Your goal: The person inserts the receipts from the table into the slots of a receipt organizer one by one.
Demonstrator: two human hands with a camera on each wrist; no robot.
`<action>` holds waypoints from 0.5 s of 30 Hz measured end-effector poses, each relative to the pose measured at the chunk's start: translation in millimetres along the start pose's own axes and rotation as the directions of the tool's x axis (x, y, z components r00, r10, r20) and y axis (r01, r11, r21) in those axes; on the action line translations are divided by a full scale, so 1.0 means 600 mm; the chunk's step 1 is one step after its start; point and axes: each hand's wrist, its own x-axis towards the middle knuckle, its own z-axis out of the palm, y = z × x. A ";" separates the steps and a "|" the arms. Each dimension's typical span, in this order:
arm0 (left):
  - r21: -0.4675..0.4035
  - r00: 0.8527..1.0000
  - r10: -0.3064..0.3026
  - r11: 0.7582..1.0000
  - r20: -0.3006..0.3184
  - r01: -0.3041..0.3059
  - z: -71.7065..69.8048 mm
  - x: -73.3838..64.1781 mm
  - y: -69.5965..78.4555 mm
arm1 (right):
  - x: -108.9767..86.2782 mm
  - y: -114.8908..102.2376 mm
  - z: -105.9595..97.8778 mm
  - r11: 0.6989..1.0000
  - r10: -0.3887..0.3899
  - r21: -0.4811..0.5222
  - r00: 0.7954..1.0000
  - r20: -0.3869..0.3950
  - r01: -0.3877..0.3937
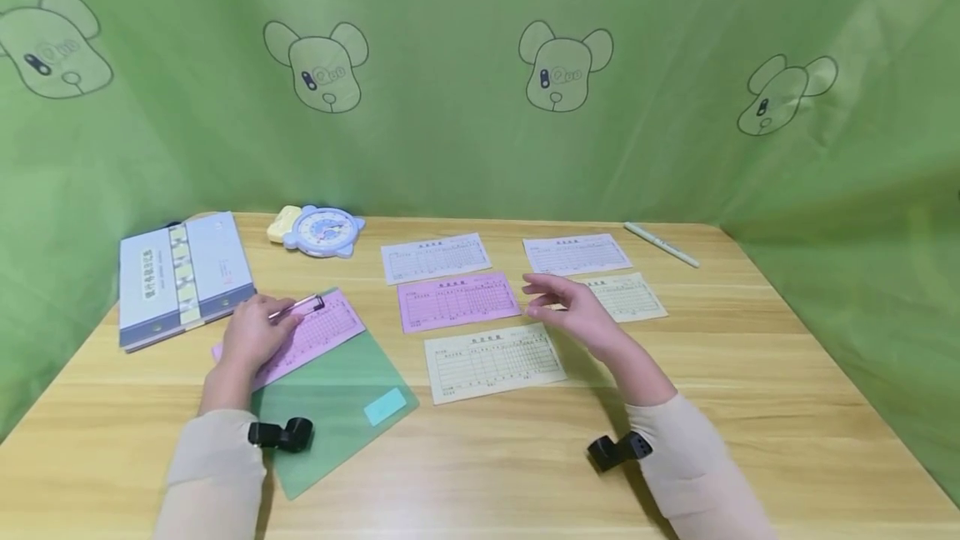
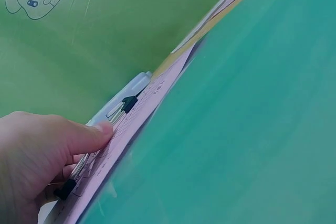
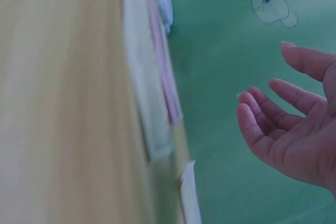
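Observation:
A green clipboard (image 1: 330,415) lies slanted on the table with a pink form (image 1: 322,338) at its top end. My left hand (image 1: 255,330) is at that end. In the left wrist view, the thumb of my left hand (image 2: 47,153) presses on the metal clip (image 2: 126,106) with black ends, and its other fingers curl below, partly hidden. My right hand (image 1: 568,312) hovers over the printed forms with its fingers loosely bent and nothing in them. Nearest to it are a pink form (image 1: 457,302), a pale green form (image 1: 628,297) and another pale green form (image 1: 491,363).
Two pale bluish forms (image 1: 435,258) lie in the back row. A blue-white ledger (image 1: 183,277) lies at the left, near a blue clock (image 1: 325,231) and a small yellow item (image 1: 282,225). A light-coloured pen (image 1: 662,245) lies back right. A green curtain (image 1: 450,148) surrounds the table.

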 end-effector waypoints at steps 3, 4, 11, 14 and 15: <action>-0.008 1.000 -0.005 1.000 -0.004 0.005 0.004 -0.001 -0.003 | -0.009 0.018 -0.009 0.999 0.016 -0.032 1.000 0.000 -0.016; -0.008 1.000 -0.004 1.000 -0.009 0.003 0.005 -0.001 -0.004 | -0.012 0.024 -0.012 0.999 0.021 -0.037 1.000 0.001 -0.021; -0.019 0.998 0.026 0.999 -0.059 -0.027 0.011 0.001 -0.006 | -0.028 0.053 -0.023 0.996 0.053 -0.076 0.999 0.013 -0.052; -0.024 0.997 0.026 0.999 -0.067 -0.027 0.010 0.001 -0.007 | -0.030 0.068 -0.021 0.991 0.088 -0.106 0.996 0.024 -0.085; -0.027 0.998 0.023 0.999 -0.065 -0.024 0.009 0.000 -0.007 | -0.030 0.074 -0.019 0.989 0.101 -0.108 0.994 0.033 -0.097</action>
